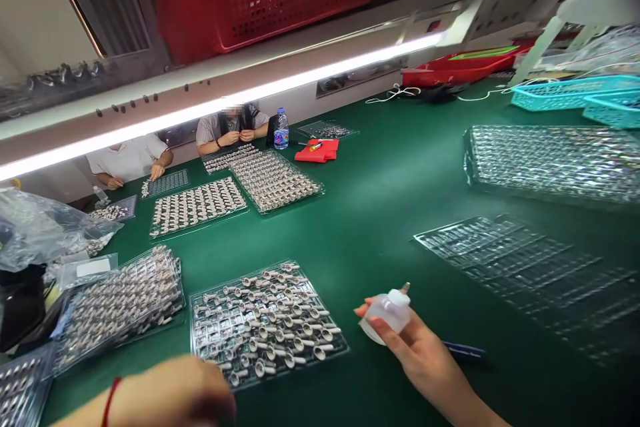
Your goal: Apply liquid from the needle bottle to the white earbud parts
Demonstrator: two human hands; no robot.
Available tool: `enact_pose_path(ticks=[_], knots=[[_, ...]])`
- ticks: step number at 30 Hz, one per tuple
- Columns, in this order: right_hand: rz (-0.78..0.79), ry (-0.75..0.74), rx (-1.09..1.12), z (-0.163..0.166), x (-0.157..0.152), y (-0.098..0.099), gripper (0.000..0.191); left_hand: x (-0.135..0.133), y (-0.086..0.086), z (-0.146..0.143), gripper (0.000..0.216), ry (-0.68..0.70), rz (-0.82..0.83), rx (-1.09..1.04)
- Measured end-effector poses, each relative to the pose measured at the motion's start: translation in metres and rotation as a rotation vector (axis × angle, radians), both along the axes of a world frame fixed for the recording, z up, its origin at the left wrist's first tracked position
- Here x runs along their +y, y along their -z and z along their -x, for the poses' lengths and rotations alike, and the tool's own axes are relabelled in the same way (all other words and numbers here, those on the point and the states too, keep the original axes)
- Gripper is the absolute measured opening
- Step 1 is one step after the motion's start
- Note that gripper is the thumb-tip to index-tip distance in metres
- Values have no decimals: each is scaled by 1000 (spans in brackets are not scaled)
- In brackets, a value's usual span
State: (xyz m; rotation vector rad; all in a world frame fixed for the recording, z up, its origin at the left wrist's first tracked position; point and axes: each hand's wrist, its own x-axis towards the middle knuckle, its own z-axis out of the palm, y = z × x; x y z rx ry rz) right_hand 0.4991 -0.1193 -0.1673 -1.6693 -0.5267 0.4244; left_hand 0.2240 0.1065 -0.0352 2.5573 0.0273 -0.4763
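Translucent white plastic is filling the right hand (425, 353): its fingers are closing around a small squeeze bottle (389, 310), thumb on the near side and fingertips wrapping the rounded body. The bottle's short capped nozzle is pointing up and away. The bottle is hanging just above the green table mat (380, 213), just beside the right edge of the nearest clear tray (194, 347). A thin blue pen (465, 349) is lying on the mat just behind that hand.

The left hand (180, 393) is showing blurred at the bottom edge, a red string bracelet (111, 400) circling its wrist. It is hovering at the tray's front left corner, and I cannot tell whether its fingers are apart or holding anything.

The tray is a thin, glossy blister sheet with rows of pockets. Small silvery metal parts (265, 320), tube-shaped with round open ends, are lying in it, some crooked. To its left a second tray (120, 307) is carrying a denser heap of the same parts. On the right, empty clear trays (525, 267) are lying flat, well apart from the bottle.

Across the table two seated people (230, 130) are working with their hands over more filled trays.
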Motion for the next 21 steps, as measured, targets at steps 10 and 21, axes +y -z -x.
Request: enact_pose_path(ticks=[10,21], knots=[[57,-15,-6,-3,-1,-4,62,266,-41,-90,29,-976,-602,18],[73,16,32,-3,-5,3,57,330,10,-103,30,-1055,-579,68]])
